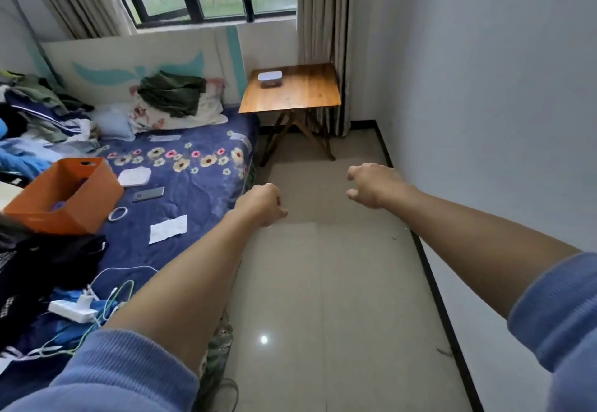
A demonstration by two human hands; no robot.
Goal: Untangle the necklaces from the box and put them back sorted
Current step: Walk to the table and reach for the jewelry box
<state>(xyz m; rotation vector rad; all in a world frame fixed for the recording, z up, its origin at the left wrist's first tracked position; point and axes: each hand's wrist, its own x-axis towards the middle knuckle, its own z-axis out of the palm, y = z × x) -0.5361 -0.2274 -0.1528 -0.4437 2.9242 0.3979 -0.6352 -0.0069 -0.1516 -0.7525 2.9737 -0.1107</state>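
A small clear box with a white lid stands on a wooden folding table by the window, far ahead of me. No necklaces show; the box's contents are too small to tell. Both my arms stretch forward over the tiled floor. My left hand is in a loose fist and holds nothing. My right hand hangs with loosely curled fingers, thumb apart, and is empty. Both hands are well short of the table.
A bed with a blue flowered cover fills the left side, carrying an orange bin, a phone, clothes, papers and charger cables. A white wall runs along the right. Tiled floor lies between bed and wall.
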